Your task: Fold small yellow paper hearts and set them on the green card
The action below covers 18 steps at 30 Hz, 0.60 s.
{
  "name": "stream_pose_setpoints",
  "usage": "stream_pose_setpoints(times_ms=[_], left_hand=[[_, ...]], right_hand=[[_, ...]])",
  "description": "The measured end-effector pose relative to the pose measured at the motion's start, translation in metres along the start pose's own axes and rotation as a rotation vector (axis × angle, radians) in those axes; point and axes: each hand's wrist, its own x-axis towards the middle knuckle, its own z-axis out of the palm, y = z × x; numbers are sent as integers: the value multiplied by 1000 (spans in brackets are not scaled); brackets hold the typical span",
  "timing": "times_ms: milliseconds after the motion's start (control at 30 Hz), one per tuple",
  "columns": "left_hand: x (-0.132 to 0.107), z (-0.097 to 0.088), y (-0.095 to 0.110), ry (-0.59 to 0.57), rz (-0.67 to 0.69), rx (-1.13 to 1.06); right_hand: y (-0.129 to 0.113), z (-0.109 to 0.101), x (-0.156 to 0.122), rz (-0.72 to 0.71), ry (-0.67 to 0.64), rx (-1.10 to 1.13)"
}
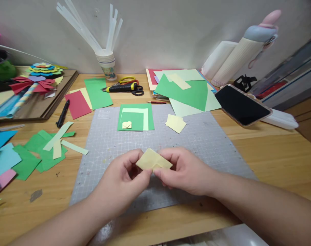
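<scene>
Over the near half of the gray cutting mat (99,184), left hand (127,169) and right hand (185,171) each pinch a creased pale yellow paper (153,159), thumb and fingers closed on it; remaining fingers curl mostly out of sight. Paper's underside hidden. Farther: green square (151,118) under layered sheets, small folded yellow piece (126,125) atop; yellow squares (176,123) to right. Far, cutter (119,88) partly covers scissors (138,94). Light-blue paper (7,158), left, cut off by frame.

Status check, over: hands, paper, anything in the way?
Left hand and right hand: pinching grip, both on one pale yellow paper. Paper creased, held over the cutting mat. Loose yellow pieces lie beyond the hands, not blocking.
</scene>
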Motion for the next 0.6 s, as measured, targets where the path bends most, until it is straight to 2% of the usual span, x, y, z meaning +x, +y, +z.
stream_pose_setpoints(times_ms=[67,300,500,600], left_hand=[[0,1,0,-2,-15,-1],[0,1,2,-134,-93,-84],[0,-2,7,-39,-76,-91],[0,-1,8,-37,-75,-109]], right_hand=[[0,-1,1,-23,23,34],[2,-2,3,-85,40,152],[2,-4,4,-50,23,152],[2,-3,4,-60,28,158]])
